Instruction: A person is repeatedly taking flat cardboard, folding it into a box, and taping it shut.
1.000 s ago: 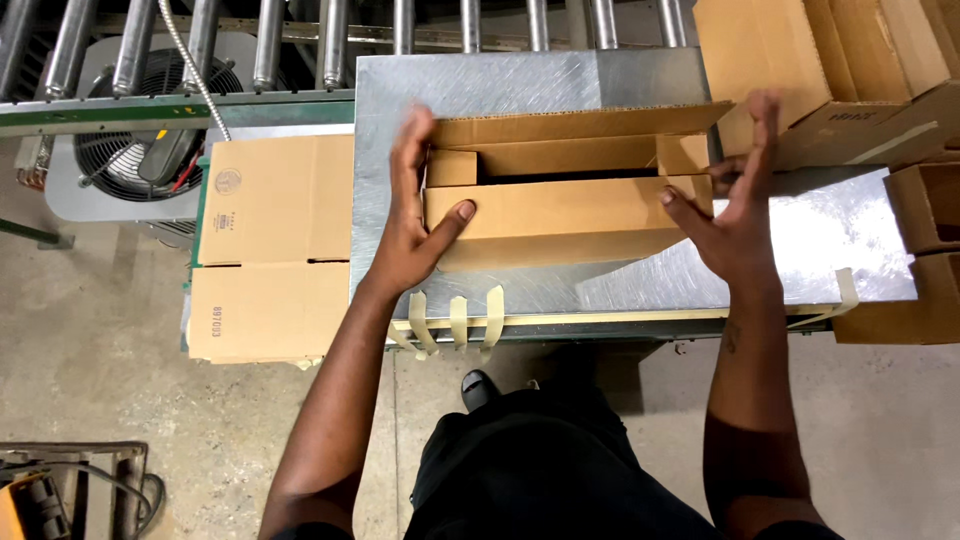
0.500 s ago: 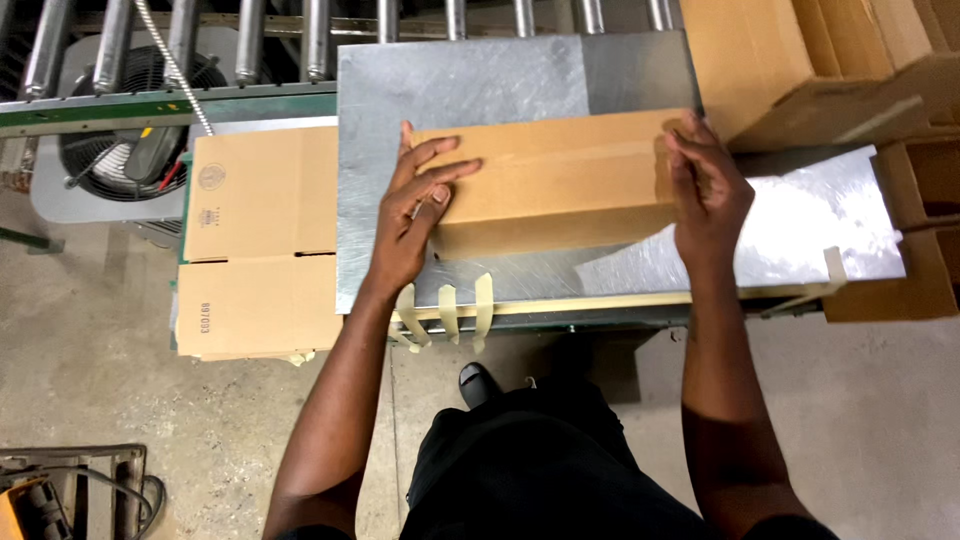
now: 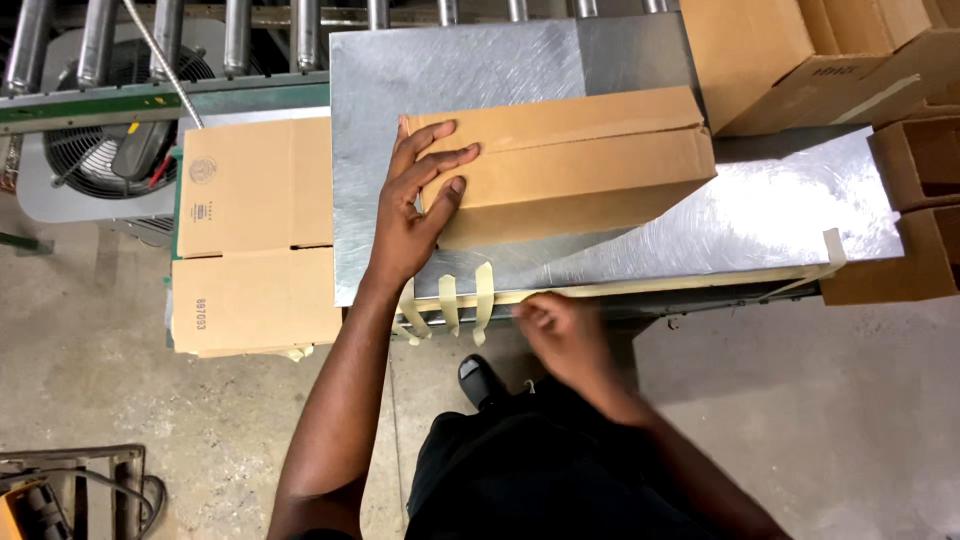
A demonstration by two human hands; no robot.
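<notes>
Left hand [image 3: 415,205] steadies crosswise cardboard box [image 3: 575,165].

Single head-worn view, looking steeply down at close range onto the metal table [image 3: 620,245] at upper centre; the concrete floor [image 3: 120,400] fills the lower frame.

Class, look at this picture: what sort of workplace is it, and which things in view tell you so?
Probably a packing or shipping station in a warehouse. Signs: a roller conveyor, a metal worktable with tape strips ready at its edge, and the cardboard box under the left hand.
</notes>
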